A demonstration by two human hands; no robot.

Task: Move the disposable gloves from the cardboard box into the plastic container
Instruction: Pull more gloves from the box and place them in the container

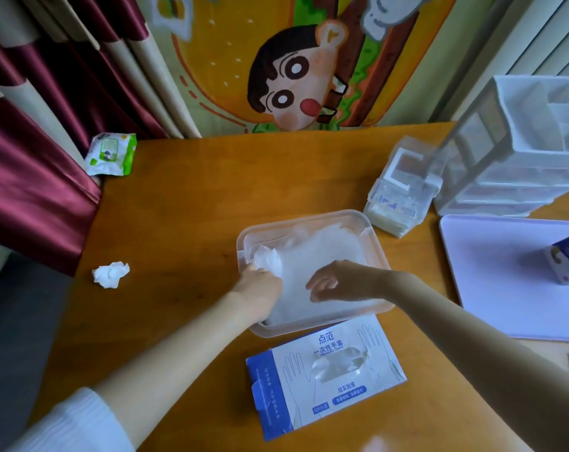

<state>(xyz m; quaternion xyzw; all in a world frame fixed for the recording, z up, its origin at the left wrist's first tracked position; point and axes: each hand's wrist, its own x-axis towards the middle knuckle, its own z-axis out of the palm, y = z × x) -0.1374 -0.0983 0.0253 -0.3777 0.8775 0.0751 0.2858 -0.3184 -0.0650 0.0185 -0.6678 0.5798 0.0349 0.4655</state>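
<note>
White thin gloves [325, 256] lie in a heap inside the clear container [309, 216], which sits in the middle of the wooden surface [195, 207]. The box [325, 386] lies flat just in front of it, close against its near wall. A few more gloves show through the hole in its top. The left hand [260, 287] is at the container's left corner. Its fingers curl round a crumpled white bunch [269, 260]. I think the bunch is gloves, but it could be paper. The right hand [337, 282] hangs over the heap with its fingers loose and a bit spread. Their tips point down at the gloves and they hold nothing. My guess is that the step now is tucking the heap down so it fits. Most of the job looks done, but the box is not empty. Next, a hand has to reach to the box, pinch the gloves in the hole and pull them out. They look slippery and may cling together, so the other hand may need to hold the box down. A ball of paper [111, 274] lies off to the left.
</note>
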